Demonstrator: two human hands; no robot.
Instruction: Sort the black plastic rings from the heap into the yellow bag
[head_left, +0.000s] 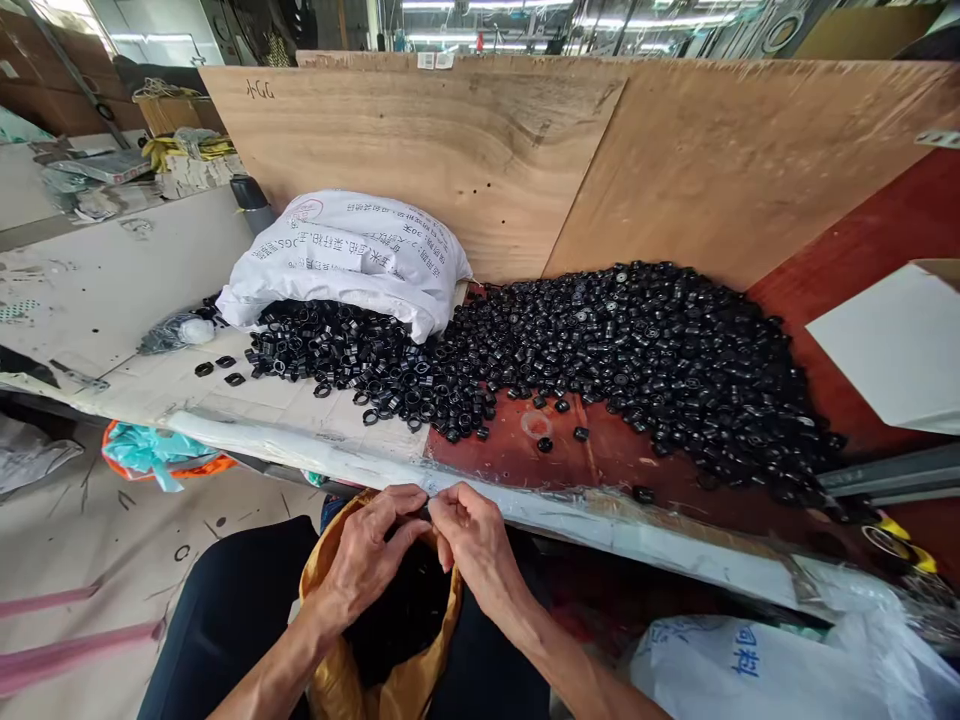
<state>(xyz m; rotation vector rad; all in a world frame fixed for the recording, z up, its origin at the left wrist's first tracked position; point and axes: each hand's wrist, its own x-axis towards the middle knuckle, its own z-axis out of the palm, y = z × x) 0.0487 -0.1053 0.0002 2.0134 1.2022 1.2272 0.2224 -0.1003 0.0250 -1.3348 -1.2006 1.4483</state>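
Observation:
My left hand (373, 548) and my right hand (474, 545) meet above an open yellow sack (324, 690) between my knees. The fingertips of both are pinched on a small black part, mostly hidden by the fingers. Dark contents lie deep in the sack, too dim to make out. On the bench in front is a heap of black rings (345, 350), some lying singly at its left. To the right of it spreads a larger pile of small round black caps (660, 350), a few of them loose on the red surface.
A white printed sack (360, 245) rests on the rings. Plywood boards (420, 140) wall off the back. The taped bench edge (300, 450) runs just beyond my hands. A white box (892, 345) is at right, yellow-handled scissors (904, 545) near the corner, a white plastic bag (720, 660) below.

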